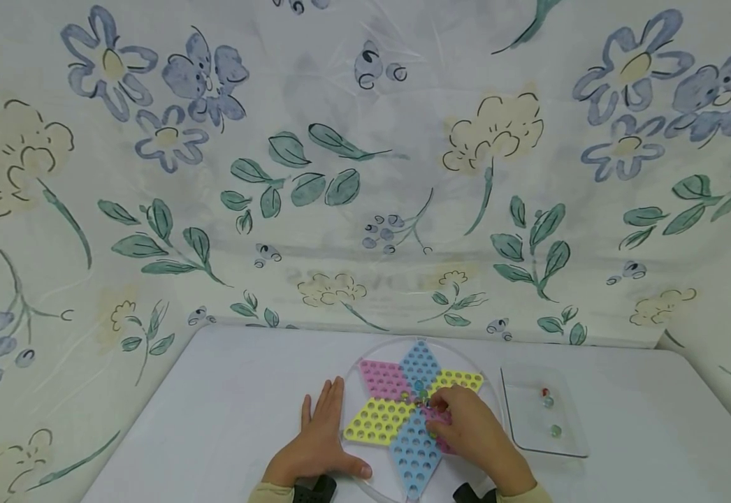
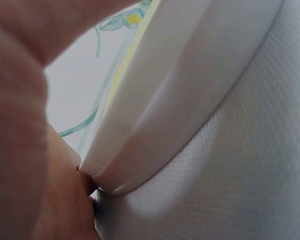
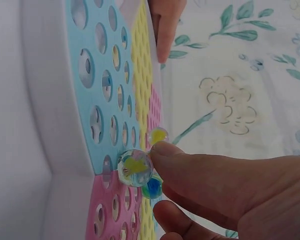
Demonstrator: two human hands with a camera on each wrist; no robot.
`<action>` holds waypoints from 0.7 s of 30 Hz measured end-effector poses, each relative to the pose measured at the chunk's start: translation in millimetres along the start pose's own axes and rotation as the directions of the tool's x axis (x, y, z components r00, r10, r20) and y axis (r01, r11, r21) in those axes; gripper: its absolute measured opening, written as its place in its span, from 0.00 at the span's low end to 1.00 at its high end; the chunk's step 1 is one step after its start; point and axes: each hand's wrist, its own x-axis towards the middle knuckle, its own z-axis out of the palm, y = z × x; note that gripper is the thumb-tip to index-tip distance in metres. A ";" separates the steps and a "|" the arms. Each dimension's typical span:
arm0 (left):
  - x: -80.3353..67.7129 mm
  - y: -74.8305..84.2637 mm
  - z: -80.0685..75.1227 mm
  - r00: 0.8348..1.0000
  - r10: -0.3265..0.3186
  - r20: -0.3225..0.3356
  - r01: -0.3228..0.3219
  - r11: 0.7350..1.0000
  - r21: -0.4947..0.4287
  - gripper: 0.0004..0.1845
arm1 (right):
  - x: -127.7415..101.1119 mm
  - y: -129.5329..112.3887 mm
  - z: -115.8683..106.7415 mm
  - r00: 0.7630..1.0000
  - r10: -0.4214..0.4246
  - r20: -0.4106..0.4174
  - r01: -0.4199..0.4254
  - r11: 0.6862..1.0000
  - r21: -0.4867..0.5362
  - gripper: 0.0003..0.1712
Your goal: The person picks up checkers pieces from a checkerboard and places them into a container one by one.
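Note:
A star-shaped Chinese checkers board [image 1: 417,454] in blue, pink and yellow lies on the white table, with several glass marbles near its centre. My left hand [image 1: 321,436] rests at the board's left rim, fingers straight and spread, thumb at the near edge. In the left wrist view the white rim [image 2: 155,95] lies close beside that hand. My right hand [image 1: 469,426] is bent over the centre, fingertips down among the marbles. In the right wrist view its thumb tip meets a clear yellow-streaked marble [image 3: 135,168]; a blue-green marble [image 3: 152,187] and a yellow marble [image 3: 158,135] sit close by. Whether it pinches one is unclear.
To the board's right stands a clear shallow tray [image 1: 554,391] holding a few marbles. White table surface [image 1: 214,419] extends on both sides. A flower-patterned cloth [image 1: 315,230] hangs behind the table.

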 end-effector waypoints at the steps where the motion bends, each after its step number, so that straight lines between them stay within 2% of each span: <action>1: 0.0 0.2 -0.1 1.000 0.000 0.001 0.000 1.000 -0.001 0.80 | 0.1 -0.2 -0.1 1.000 0.002 0.002 -0.002 1.000 -0.002 0.13; 8: -0.4 2.2 -0.2 1.000 -0.001 0.003 0.001 1.000 0.015 0.80 | -0.5 0.7 -0.6 1.000 -0.011 0.009 0.011 1.000 -0.016 0.12; 21: -1.1 3.2 -0.7 1.000 0.003 0.004 -0.003 1.000 0.005 0.79 | -3.5 5.0 -2.8 0.995 -0.049 0.087 0.051 0.999 -0.012 0.11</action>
